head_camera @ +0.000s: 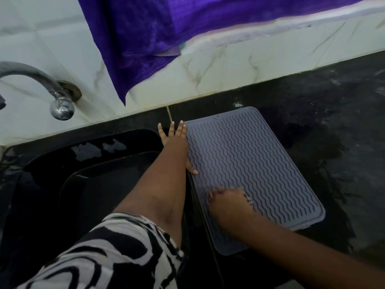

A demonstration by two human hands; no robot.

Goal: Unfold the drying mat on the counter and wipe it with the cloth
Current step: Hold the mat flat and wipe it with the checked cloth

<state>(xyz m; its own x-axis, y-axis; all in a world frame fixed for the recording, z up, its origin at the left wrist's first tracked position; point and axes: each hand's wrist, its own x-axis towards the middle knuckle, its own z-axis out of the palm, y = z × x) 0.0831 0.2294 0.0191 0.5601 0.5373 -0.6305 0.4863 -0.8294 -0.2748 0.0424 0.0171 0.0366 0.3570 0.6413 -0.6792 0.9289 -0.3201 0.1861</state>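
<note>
While both hands [177, 142] [227, 200] press it, ribbed grey mat [260, 163] lies flat.

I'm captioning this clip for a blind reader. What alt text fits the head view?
A grey ridged drying mat lies flat on a dark wet counter, with the left hand spread open along its left edge and the blurred right hand resting on its near part. A sink and tap sit left; purple fabric hangs above.

- The grey drying mat [250, 163] lies unfolded on the dark surface [333, 122], beside the sink [83, 163].
- The left hand [177, 142] lies flat, fingers [183, 129] spread, at its far left edge.
- The right hand [227, 202], blurred, rests on its near left part.
</note>
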